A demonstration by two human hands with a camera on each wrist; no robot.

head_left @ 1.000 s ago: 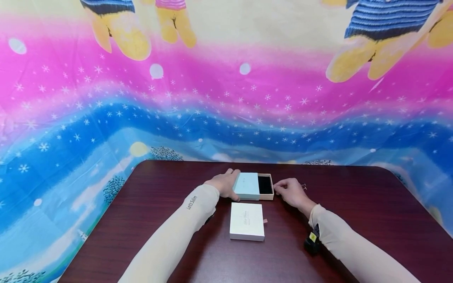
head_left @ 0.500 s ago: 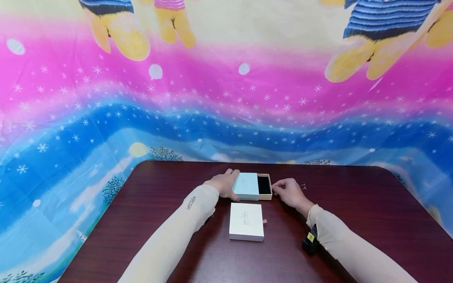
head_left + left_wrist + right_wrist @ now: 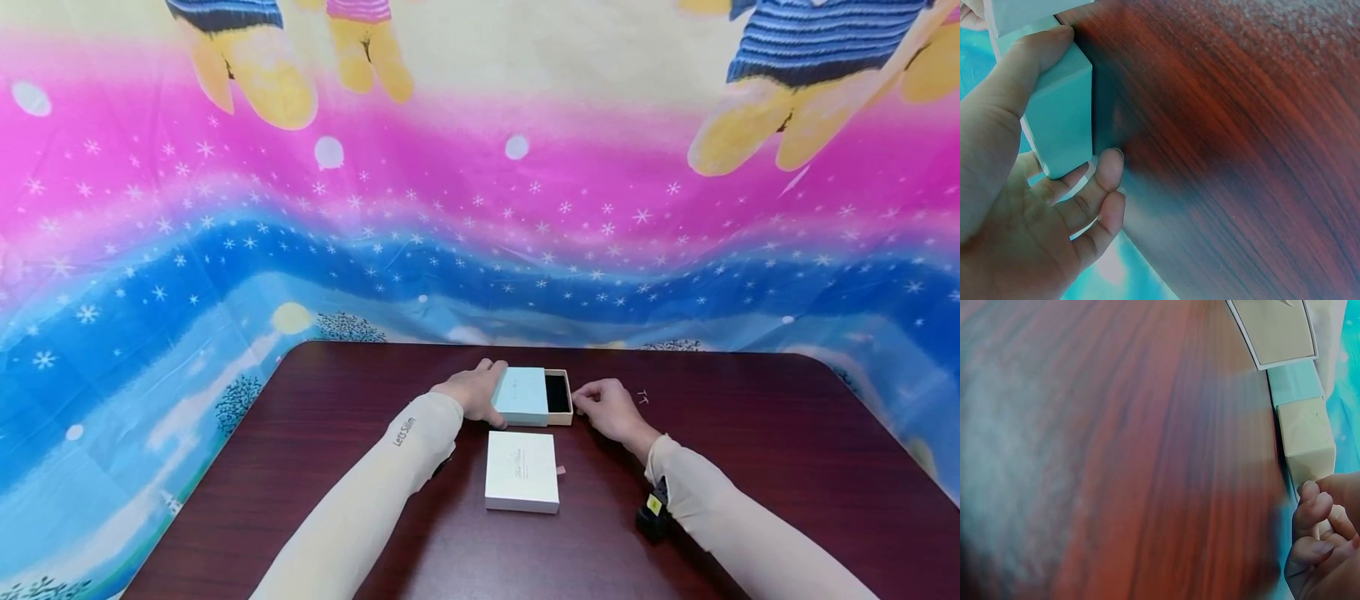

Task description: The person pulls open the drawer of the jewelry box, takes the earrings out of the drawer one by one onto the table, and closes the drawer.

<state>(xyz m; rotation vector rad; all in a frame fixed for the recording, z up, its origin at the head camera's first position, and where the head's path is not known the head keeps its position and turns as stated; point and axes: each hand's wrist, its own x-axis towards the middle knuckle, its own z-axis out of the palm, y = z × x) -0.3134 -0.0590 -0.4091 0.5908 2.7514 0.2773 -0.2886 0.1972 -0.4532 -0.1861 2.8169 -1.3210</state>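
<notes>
A light-blue sliding gift box [image 3: 522, 394] lies near the table's far edge. Its cream inner tray [image 3: 567, 419], lined in black, sticks out part way on the right. My left hand [image 3: 476, 392] grips the sleeve's left end, thumb on the near side, as the left wrist view shows [image 3: 1035, 206]. At the tray's outer end is my right hand [image 3: 609, 408], fingers curled, thumb and index tip together against it. Whether a pull tab lies between those fingertips cannot be made out. In the right wrist view the tray end [image 3: 1307, 434] meets the fingertips.
A white gift box [image 3: 521, 471] with a pink ribbon tab [image 3: 560, 470] lies nearer me. Two tiny thin pale pieces [image 3: 642, 397] lie right of my right hand. The dark red-brown table [image 3: 337, 379] meets a printed cloth [image 3: 480, 208] behind.
The tray has slid left, a little further into the light-blue sleeve, and my right hand has moved left with it. My left hand stays in place on the sleeve.
</notes>
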